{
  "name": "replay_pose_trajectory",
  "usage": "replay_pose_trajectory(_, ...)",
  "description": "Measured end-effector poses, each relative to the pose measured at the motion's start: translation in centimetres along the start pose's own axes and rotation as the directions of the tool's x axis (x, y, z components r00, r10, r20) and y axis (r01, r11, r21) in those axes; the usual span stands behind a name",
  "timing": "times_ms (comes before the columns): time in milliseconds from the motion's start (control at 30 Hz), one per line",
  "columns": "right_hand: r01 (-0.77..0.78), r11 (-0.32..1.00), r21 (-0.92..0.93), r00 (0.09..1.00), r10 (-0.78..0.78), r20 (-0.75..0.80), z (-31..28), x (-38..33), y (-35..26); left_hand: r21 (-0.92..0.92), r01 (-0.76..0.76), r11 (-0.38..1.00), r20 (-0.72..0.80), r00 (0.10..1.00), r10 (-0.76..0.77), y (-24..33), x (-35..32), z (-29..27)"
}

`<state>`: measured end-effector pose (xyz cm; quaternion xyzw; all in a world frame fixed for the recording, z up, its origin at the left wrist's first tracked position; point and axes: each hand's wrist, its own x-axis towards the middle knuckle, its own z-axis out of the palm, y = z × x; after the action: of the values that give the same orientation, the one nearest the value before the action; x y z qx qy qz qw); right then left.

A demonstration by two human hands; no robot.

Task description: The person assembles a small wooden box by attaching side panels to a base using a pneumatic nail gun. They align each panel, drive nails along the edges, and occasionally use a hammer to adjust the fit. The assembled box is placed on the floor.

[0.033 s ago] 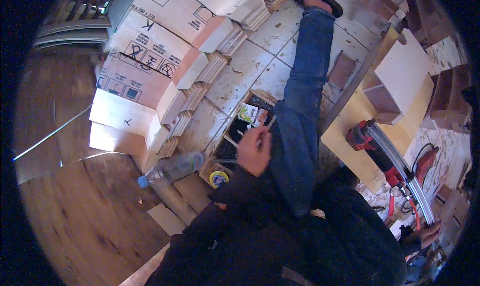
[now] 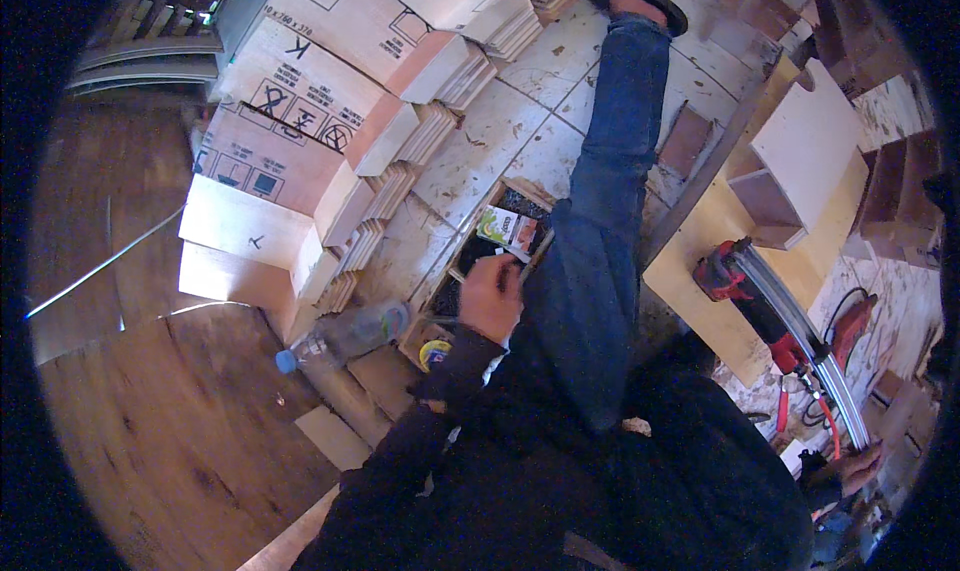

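Observation:
My left hand [image 2: 490,298] hovers over a shallow wooden box [image 2: 440,289] with compartments of small dark pieces, perhaps nails or staples. Its fingers are curled together, and whatever they may hold is hidden. Just beyond the fingertips, a white and green printed packet [image 2: 507,229] lies in the box. At the far right my right hand [image 2: 860,468] closes round the end of the long silver magazine of a red and black nail gun [image 2: 765,311]. The gun rests across a yellowish board [image 2: 690,301].
Stacked printed wooden panels [image 2: 290,121] stand at the left. A clear plastic bottle [image 2: 350,336] lies near a yellow tub [image 2: 434,354]. A stretched-out leg in jeans [image 2: 615,141] crosses the tiled floor [image 2: 540,81]. A small wooden unit [image 2: 800,161] sits on the board.
My left hand has shifted slightly left, and its fingers have turned down toward the box. The sleeve covers more of the yellow tub. My right hand and the nail gun stay put.

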<state>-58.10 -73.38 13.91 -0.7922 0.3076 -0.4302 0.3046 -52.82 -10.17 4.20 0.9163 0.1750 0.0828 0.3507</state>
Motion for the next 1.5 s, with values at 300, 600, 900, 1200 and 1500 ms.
replay_pose_trajectory(300, -0.007, 0.998, -0.062, 1.000, 0.008, 0.013, 0.3, 0.0, -2.1, 0.464, 0.181, 0.867, 0.271, 0.903, -0.333, -15.7, -4.8, -2.2)
replay_pose_trajectory(600, -0.073, 0.997, -0.034, 0.996, 0.074, 0.045, 0.2, -1.4, -4.3, 0.256, 0.190, 0.948, 0.070, 0.974, -0.215, -15.1, -6.0, -1.5)
replay_pose_trajectory(900, -0.042, 0.988, 0.148, 0.998, 0.035, 0.048, 1.8, -5.6, -7.1, -0.239, -0.472, 0.849, 0.081, 0.861, 0.501, 12.1, 6.4, -2.2)
replay_pose_trajectory(1200, -0.095, 0.981, 0.171, 0.996, 0.093, 0.020, 2.8, -7.8, -9.6, -0.344, -0.869, 0.355, 0.268, 0.271, 0.924, 26.1, 7.5, 6.1)
replay_pose_trajectory(1500, -0.204, 0.961, 0.188, 0.979, 0.203, 0.024, 2.9, -8.1, -9.8, -0.285, -0.894, 0.345, 0.342, 0.241, 0.908, 24.7, 8.1, 6.4)
